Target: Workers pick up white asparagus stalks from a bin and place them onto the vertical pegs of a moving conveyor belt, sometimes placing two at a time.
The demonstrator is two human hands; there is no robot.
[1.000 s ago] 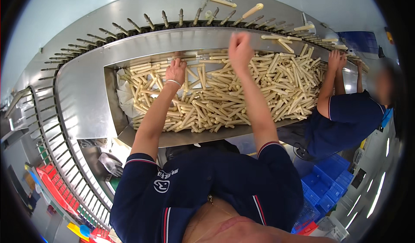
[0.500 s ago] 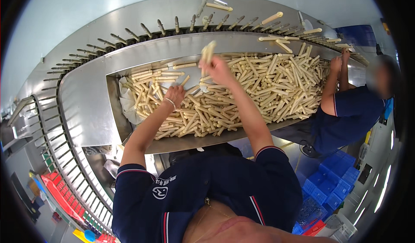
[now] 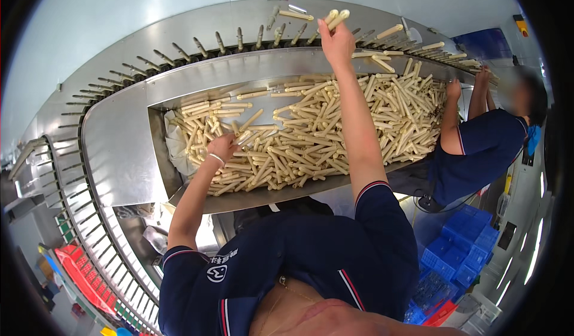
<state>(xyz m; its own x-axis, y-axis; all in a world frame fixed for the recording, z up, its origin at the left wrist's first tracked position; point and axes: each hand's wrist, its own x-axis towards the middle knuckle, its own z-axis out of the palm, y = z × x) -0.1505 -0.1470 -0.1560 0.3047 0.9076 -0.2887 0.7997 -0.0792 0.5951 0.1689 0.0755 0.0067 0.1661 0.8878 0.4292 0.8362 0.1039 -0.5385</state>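
Note:
My right hand (image 3: 338,40) is raised over the line of upright pegs (image 3: 260,37), closed around a pair of cream tubes (image 3: 336,19) with ridged, flared ends. Low in the metal trough (image 3: 156,156), my left hand (image 3: 223,146) is at the left part of a heap of similar cream tubes (image 3: 311,150). Its fingers are drawn together against the tubes; what they grip is partly hidden. The pegs are dark and slim, set along a curved conveyor track. Farther right, several pegs carry cream tubes (image 3: 390,32).
A co-worker (image 3: 478,150) stands at the trough's right end, hands near the pegs. Loose tubes (image 3: 382,62) lie on the metal ledge. Blue crates (image 3: 460,240) are stacked at lower right, and a red basket (image 3: 86,273) sits beyond the track at lower left.
My right hand has gone up and right, from above the trough to the peg line, carrying the tubes. My left hand has moved slightly left and nearer to me.

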